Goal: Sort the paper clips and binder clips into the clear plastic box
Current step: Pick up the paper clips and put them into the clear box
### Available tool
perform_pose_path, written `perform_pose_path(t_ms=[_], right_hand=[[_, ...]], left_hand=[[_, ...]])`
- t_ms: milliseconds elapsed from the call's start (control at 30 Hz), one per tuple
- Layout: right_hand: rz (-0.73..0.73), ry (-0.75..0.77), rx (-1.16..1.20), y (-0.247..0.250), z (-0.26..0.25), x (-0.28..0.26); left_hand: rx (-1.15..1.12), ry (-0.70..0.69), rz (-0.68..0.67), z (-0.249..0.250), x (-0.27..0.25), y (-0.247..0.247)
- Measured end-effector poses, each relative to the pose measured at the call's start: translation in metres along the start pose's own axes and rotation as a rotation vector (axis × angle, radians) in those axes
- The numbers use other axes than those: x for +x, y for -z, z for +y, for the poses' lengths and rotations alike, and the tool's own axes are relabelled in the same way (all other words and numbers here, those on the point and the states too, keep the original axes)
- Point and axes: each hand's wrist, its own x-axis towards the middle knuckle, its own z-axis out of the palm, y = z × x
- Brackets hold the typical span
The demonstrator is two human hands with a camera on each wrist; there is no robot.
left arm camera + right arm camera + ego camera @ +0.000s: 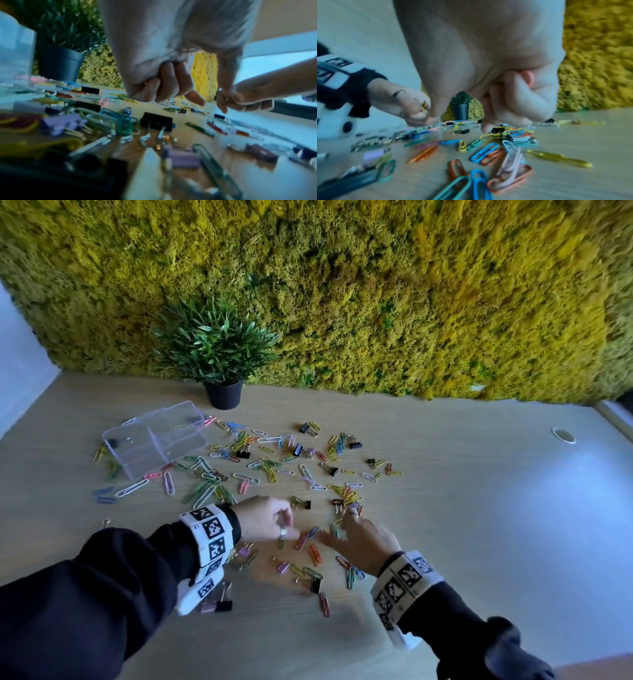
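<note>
Coloured paper clips (239,474) and small binder clips (306,503) lie scattered over the wooden table (479,508). The clear plastic box (154,440) stands open at the far left with one black binder clip (113,443) in a compartment. My left hand (286,525) hovers low over the near clips, its fingers curled in a fist (164,88); a small gold clip (424,106) shows between them. My right hand (339,529) is just beside it. Its forefinger (485,128) points down onto the table by a green paper clip (337,525), and its other fingers are curled with nothing seen in them.
A potted plant (222,395) stands behind the box against a moss wall (376,302). A round cable hole (562,435) sits at the far right. More clips lie under my left wrist (219,601) and beside the box's left edge (99,453).
</note>
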Motion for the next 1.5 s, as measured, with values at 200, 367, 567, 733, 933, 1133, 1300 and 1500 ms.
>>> perform_pose_path(t_ms=[200,367,567,733,933,1133,1300,1500], right_hand=[[0.038,0.041,-0.349,-0.019,-0.01,0.004],[0.028,0.102,-0.409,-0.023,-0.016,0.003],[0.083,0.171,-0.458,-0.023,-0.021,0.015],[-0.06,0.226,-0.062,0.002,-0.015,0.031],[-0.35,0.188,1.227,0.047,-0.037,0.053],[-0.184,0.401,0.761,0.074,-0.102,0.095],[-0.017,0.59,0.226,0.103,-0.173,0.122],[-0.093,0.633,0.151,0.108,-0.22,0.155]], left_hand=[[0.236,-0.054,-0.043,-0.006,0.008,-0.005],[0.402,-0.03,-0.05,-0.001,0.011,-0.006],[0.722,-0.079,-0.057,0.008,0.009,-0.015],[-0.106,-0.081,0.149,-0.007,0.004,0.009],[-1.431,-0.011,0.301,-0.041,-0.031,0.065],[-1.824,0.087,0.409,-0.073,-0.037,0.12],[-1.973,0.088,0.593,-0.099,-0.038,0.158],[-1.995,0.198,0.581,-0.113,-0.034,0.169]])
